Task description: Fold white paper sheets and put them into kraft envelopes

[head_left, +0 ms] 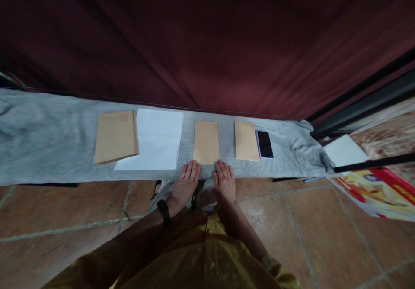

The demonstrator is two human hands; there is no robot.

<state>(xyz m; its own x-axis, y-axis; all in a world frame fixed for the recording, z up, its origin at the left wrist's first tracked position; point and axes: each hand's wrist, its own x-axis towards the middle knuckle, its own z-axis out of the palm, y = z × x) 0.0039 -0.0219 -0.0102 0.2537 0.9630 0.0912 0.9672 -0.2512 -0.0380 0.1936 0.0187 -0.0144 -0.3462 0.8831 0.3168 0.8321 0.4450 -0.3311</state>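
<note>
A brown paper envelope (206,142) lies flat in front of me on the grey cloth. The fingertips of my left hand (186,183) rest at its lower left corner, fingers stretched out and flat. At the lower right corner lies my right hand (225,183), its fingers also straight and flat. Neither hand grips anything. To the left, a thick stack of brown envelopes (116,136) overlaps some white paper sheets (159,139). On the right lies another envelope or small pile of them (246,141), with a dark-screened phone (265,144) close beside it.
The narrow surface is covered with grey cloth (58,137). A dark red curtain (201,55) hangs along its far edge. Black metal bars (366,103) stand at the right, near a colourful printed box (376,194). Tiled floor (285,211) shows below.
</note>
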